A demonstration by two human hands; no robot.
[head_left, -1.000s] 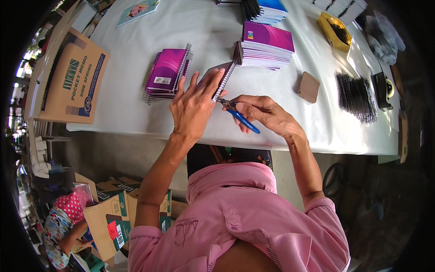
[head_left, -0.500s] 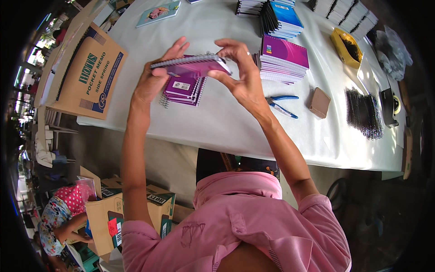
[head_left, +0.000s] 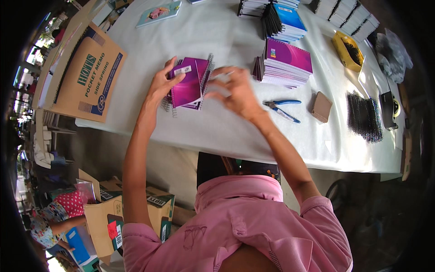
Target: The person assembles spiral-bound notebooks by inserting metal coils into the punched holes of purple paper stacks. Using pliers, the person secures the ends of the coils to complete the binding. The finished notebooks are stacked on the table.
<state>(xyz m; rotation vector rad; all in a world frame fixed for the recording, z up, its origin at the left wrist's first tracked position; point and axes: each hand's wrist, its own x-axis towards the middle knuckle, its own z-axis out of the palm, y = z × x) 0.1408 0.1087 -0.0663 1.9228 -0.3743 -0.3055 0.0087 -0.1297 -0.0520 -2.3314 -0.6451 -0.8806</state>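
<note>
A small stack of purple spiral notebooks lies on the white table in front of me. My left hand grips the left edge of the top notebook, thumb on its cover. My right hand hovers just right of the stack's wire spiral, fingers apart and blurred, holding nothing. Blue-handled pliers lie on the table to the right of that hand.
A taller stack of purple notebooks, a blue-covered stack, a small brown pad, black wire spirals and a yellow box lie to the right. A flat cardboard box lies left. Another person crouches by cartons at lower left.
The right hand put the blue pliers down on the table. Both hands lifted the purple notebook, then laid it on the small stack; the right hand has let go.
</note>
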